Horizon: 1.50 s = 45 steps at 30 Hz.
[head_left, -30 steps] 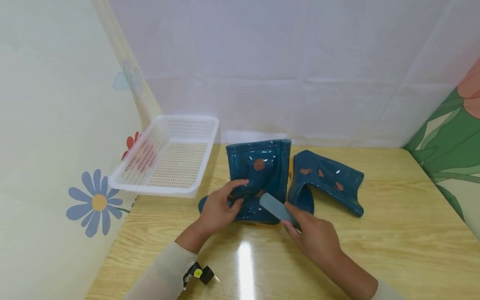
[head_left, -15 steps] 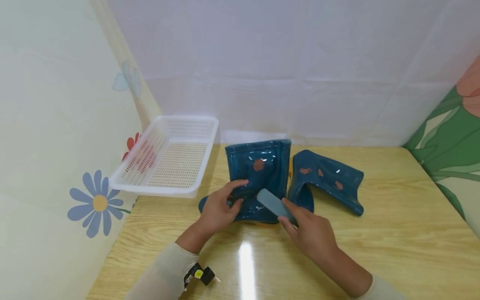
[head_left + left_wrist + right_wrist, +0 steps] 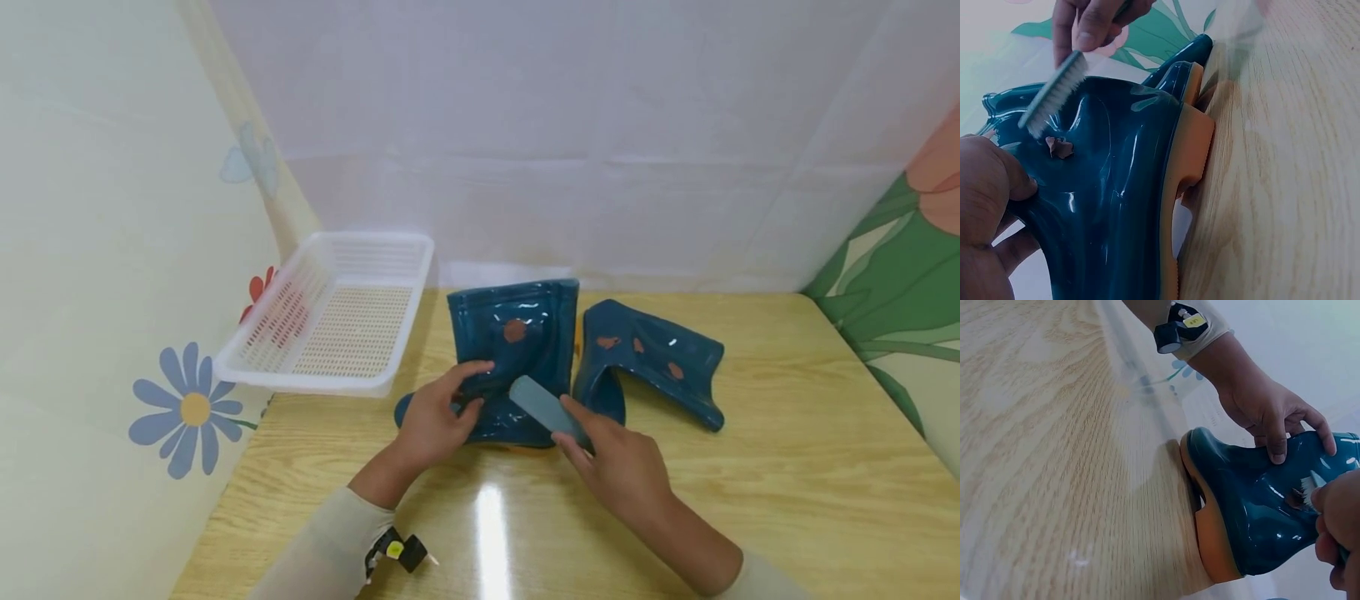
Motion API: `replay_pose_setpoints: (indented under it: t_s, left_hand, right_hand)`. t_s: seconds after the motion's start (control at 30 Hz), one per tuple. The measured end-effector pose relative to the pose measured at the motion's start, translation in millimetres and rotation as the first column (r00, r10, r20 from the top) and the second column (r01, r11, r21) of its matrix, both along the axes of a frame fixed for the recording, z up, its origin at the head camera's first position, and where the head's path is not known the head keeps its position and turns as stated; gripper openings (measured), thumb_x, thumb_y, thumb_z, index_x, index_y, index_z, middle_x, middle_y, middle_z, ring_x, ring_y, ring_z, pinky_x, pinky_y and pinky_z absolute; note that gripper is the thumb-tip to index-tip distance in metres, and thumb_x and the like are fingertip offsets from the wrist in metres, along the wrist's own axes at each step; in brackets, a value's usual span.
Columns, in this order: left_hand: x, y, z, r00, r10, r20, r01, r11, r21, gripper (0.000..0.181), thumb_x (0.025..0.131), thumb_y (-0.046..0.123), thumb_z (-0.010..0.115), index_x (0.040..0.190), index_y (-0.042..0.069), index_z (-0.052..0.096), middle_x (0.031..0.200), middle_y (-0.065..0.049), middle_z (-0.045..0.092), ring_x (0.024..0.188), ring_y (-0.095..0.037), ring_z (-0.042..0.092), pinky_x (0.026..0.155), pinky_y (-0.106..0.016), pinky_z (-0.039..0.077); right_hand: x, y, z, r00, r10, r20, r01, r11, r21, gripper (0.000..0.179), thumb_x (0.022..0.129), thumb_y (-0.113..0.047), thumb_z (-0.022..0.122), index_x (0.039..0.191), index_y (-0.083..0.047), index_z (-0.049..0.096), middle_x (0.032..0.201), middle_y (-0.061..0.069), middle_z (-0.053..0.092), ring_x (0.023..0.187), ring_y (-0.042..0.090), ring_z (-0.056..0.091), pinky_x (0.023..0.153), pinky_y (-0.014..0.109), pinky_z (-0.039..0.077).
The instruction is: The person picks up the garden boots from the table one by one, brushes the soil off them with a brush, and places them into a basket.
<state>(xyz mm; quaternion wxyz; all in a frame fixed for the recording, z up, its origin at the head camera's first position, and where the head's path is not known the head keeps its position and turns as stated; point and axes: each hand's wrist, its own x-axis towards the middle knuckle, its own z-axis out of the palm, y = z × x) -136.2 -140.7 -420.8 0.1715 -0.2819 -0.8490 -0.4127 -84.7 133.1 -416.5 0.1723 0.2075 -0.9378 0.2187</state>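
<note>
Main change in the last sec or so = the brush [image 3: 543, 408]: its tip has slid a bit up & L over the L-hand boot [image 3: 551, 358], w/ the R hand [image 3: 630, 475] following; the L hand [image 3: 435, 417] hasn't really budged. R hand is clamped on the brush handle; L hand has thumb & fingers wrapped on the boot's instep side, prob. to steady it. So hands are apart, either side of the brush head. That boot stands upright on the counter [image 3: 750, 517], toe to the person's L, orange sole [image 3: 1192, 147] down. Bristles [image 3: 1307, 490] are right by the lower brown patch [image 3: 1059, 148]; whether they're actually touching, can't tell for sure. That patch still shows, as does the upper patch [image 3: 515, 330], so the short move reads as mid-scrub, w/ cleaning on this boot prob. far from done. 2nd boot [image 3: 660, 362], just to the R, has approx. 3 brown spots [image 3: 676, 370] & no hand on it; white basket [image 3: 315, 383] sits back L.
</note>
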Motion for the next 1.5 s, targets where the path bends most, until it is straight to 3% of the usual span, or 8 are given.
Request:
replay_pose_setpoints:
  t_s: [0.13, 0.33, 0.47, 0.73, 1.03, 1.2, 1.37, 1.5]
  left_hand:
    - [0.5, 0.4, -0.8, 1.000, -0.008, -0.004, 0.008, 1.000, 0.008, 0.059, 0.087, -0.008, 0.073, 0.139, 0.016, 0.058, 0.130, -0.013, 0.067, 0.045, 0.002, 0.042, 0.065, -0.029, 0.056]
    - [1.1, 0.7, 0.6, 1.000, 0.014, 0.007, -0.014, 1.000, -0.012, 0.060, 0.087, -0.008, 0.074, 0.139, 0.018, 0.057, 0.126, -0.014, 0.068, 0.048, -0.004, 0.049, 0.064, -0.029, 0.056]
    - [0.7, 0.5, 0.5, 1.000, 0.018, 0.009, -0.018, 1.000, -0.010, 0.060, 0.088, -0.008, 0.074, 0.139, 0.019, 0.057, 0.127, -0.013, 0.068, 0.048, -0.002, 0.047, 0.065, -0.029, 0.056]
    - [0.6, 0.6, -3.3, 1.000, 0.008, -0.007, -0.008, 1.000, 0.009, 0.059, 0.087, -0.008, 0.074, 0.138, 0.017, 0.058, 0.129, -0.012, 0.068, 0.045, 0.005, 0.040, 0.064, -0.029, 0.056]
    - [0.3, 0.2, -0.8, 1.000, 0.001, -0.009, -0.001, 1.000, 0.007, 0.060, 0.087, -0.008, 0.074, 0.139, 0.018, 0.057, 0.128, -0.014, 0.068, 0.046, 0.001, 0.045, 0.062, -0.028, 0.056]
    - [0.2, -0.4, 0.0, 1.000, 0.003, -0.006, -0.003, 1.000, 0.007, 0.060, 0.088, -0.007, 0.074, 0.139, 0.018, 0.057, 0.130, -0.013, 0.067, 0.046, -0.001, 0.046, 0.066, -0.030, 0.057]
    - [0.6, -0.3, -0.5, 1.000, 0.001, -0.016, -0.001, 1.000, 0.012, 0.059, 0.087, -0.008, 0.074, 0.139, 0.017, 0.058, 0.132, -0.011, 0.066, 0.045, 0.000, 0.043, 0.069, -0.032, 0.058]
    - [1.0, -0.1, -1.1, 1.000, -0.005, -0.018, 0.005, 1.000, 0.011, 0.059, 0.087, -0.008, 0.074, 0.138, 0.016, 0.058, 0.130, -0.012, 0.067, 0.045, 0.003, 0.040, 0.066, -0.031, 0.057]
  right_hand:
    - [-1.0, -0.9, -2.0, 1.000, -0.015, 0.022, 0.014, 0.999, 0.041, 0.051, 0.095, -0.035, 0.075, 0.141, -0.017, 0.064, 0.108, 0.010, 0.076, 0.055, 0.005, 0.049, 0.047, 0.021, 0.037]
    - [2.9, 3.9, -4.4, 0.999, -0.024, 0.034, 0.021, 0.998, 0.061, 0.050, 0.094, -0.036, 0.076, 0.140, -0.019, 0.065, 0.100, 0.007, 0.076, 0.051, 0.003, 0.042, 0.046, 0.022, 0.034]
    - [4.0, 4.6, -2.9, 1.000, -0.025, 0.018, 0.024, 0.999, 0.042, 0.052, 0.092, -0.035, 0.078, 0.140, -0.019, 0.065, 0.096, 0.005, 0.076, 0.053, 0.003, 0.042, 0.047, 0.021, 0.035]
    - [-1.3, -3.4, -2.2, 1.000, -0.007, 0.012, 0.006, 0.999, 0.039, 0.050, 0.094, -0.034, 0.076, 0.140, -0.016, 0.065, 0.107, 0.012, 0.076, 0.055, 0.007, 0.053, 0.047, 0.021, 0.038]
    - [6.4, 2.9, -3.0, 1.000, -0.022, 0.020, 0.020, 0.997, 0.068, 0.050, 0.092, -0.034, 0.079, 0.138, -0.019, 0.067, 0.091, 0.003, 0.074, 0.047, 0.001, 0.034, 0.043, 0.022, 0.030]
    - [6.3, 1.1, -1.1, 1.000, -0.003, 0.012, 0.003, 1.000, 0.025, 0.052, 0.092, -0.034, 0.079, 0.140, -0.018, 0.065, 0.087, 0.000, 0.072, 0.049, 0.001, 0.036, 0.045, 0.021, 0.032]
    - [2.1, -5.4, 0.0, 0.998, -0.008, 0.060, 0.005, 0.999, 0.045, 0.050, 0.094, -0.036, 0.075, 0.140, -0.017, 0.065, 0.099, 0.006, 0.076, 0.052, 0.003, 0.043, 0.047, 0.021, 0.036]
    - [4.8, -5.0, -2.5, 0.994, 0.002, 0.108, -0.011, 0.997, 0.083, 0.050, 0.094, -0.037, 0.076, 0.139, -0.018, 0.066, 0.095, 0.003, 0.074, 0.052, 0.003, 0.043, 0.046, 0.023, 0.036]
